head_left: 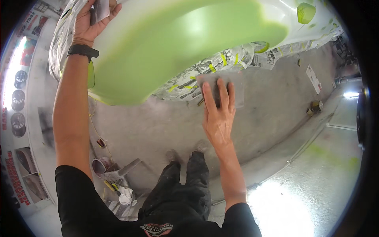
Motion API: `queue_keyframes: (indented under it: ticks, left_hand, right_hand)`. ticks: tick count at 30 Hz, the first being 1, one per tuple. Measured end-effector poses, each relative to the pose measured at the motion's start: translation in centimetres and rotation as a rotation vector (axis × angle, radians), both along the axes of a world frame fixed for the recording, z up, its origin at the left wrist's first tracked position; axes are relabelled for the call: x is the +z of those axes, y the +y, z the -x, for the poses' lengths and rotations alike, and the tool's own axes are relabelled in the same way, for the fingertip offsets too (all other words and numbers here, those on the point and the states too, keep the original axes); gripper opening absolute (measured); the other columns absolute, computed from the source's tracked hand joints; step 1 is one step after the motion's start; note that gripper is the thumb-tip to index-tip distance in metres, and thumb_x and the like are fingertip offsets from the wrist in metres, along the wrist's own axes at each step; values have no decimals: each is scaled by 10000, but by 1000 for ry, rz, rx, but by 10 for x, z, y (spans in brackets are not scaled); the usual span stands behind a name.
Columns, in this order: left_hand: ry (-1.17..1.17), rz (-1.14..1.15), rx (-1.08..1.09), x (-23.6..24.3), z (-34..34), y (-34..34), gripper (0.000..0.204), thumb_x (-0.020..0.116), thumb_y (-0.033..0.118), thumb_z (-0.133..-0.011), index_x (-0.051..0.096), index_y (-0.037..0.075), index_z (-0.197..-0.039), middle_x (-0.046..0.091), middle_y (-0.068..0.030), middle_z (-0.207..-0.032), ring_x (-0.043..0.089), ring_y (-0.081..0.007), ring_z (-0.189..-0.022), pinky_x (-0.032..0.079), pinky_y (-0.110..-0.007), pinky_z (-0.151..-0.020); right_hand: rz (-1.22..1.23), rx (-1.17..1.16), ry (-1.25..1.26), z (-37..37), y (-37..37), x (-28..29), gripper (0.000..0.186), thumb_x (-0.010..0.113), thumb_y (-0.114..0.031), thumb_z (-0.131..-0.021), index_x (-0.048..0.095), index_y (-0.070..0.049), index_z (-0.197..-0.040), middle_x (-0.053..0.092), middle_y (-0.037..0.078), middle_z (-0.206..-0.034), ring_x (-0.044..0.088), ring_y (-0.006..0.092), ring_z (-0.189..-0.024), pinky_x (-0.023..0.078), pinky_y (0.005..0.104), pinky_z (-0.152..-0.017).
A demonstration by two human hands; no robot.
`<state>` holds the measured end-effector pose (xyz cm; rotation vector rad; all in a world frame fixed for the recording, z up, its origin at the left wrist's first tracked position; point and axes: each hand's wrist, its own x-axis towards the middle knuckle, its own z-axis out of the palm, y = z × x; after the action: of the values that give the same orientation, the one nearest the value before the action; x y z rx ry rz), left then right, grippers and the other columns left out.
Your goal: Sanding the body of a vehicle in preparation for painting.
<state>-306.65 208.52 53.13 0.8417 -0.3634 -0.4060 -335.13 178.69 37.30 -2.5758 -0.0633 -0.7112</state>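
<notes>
The panel (197,35) lies ahead of me on the far side, stretching from the left toward the right, and I judge the work on it well under way: green covers its broad middle and runs down to the near left edge, fading softly into white along the far side and at the right. Newspaper (237,59) with yellow-green streaks lines the near edge, so I take the masking as done; whether the green is finished, or the pale parts are meant to stay so, I cannot tell. My left hand (89,27) is at the far left of the panel, fingers and thumb closed around a grey piece (102,10) that the view cuts off. My right hand (218,108) is just off the near edge, fingers stretched over a clear sheet (238,91); my thumb is hidden, so I cannot tell whether I grip it or only press. As for room, the near edge curves away from my left toward the far right, and beyond it the floor (272,106) lies open on my right as far as a can (316,107) and a paper (314,79). On my near left it is tighter, with a bucket (102,165) and a heap of odds and ends (124,193) beside my legs (173,189).
</notes>
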Motion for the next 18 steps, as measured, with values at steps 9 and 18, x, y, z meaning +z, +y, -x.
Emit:
queue_keyframes:
  ticks: [9, 18]
  left_hand:
    - [120, 177, -311, 13, 1, 3, 283, 519, 220, -1008, 524, 18, -1206, 528, -63, -999, 561, -189, -898, 453, -439, -936]
    - [164, 234, -496, 12, -5, 7, 349, 441, 167, -1035, 501, -18, -1325, 453, -57, -1038, 510, -185, -961, 381, -527, -1077]
  right_hand:
    - [-80, -117, -175, -67, 42, 1, 645, 654, -34, -817, 513, -286, -1394, 422, 155, -1429, 416, 505, -1266, 481, 574, -740]
    - [-13, -92, -256, -102, 33, -1, 641, 595, 0, -807, 523, -278, -1380, 424, 149, -1411, 420, 503, -1262, 487, 553, -551]
